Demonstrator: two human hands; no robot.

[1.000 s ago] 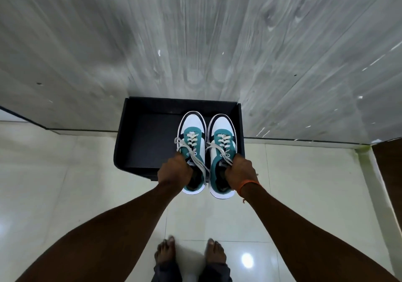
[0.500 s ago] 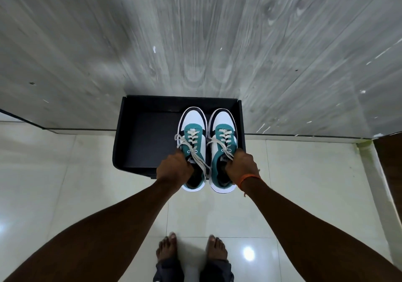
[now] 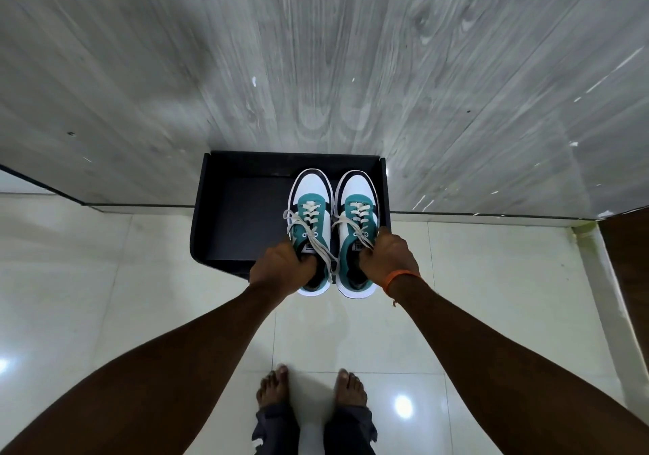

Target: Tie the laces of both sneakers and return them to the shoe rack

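Two teal, white and black sneakers sit side by side, toes pointing away from me, over the right half of a black shoe rack (image 3: 238, 222). My left hand (image 3: 282, 266) grips the collar of the left sneaker (image 3: 310, 194). My right hand (image 3: 388, 259), with an orange band at the wrist, grips the collar of the right sneaker (image 3: 358, 196). White laces lie in bows across both tongues, with loose ends trailing toward the heels. The heels stick out past the rack's front edge.
The rack stands against a grey wood-grain wall (image 3: 316, 68). Glossy pale floor tiles (image 3: 105, 279) spread below. My bare feet (image 3: 309, 388) stand on the tiles behind the rack. A brown panel (image 3: 632, 261) edges the far right.
Both hands have carried the sneakers forward, so they lie deeper over the rack than a second ago.
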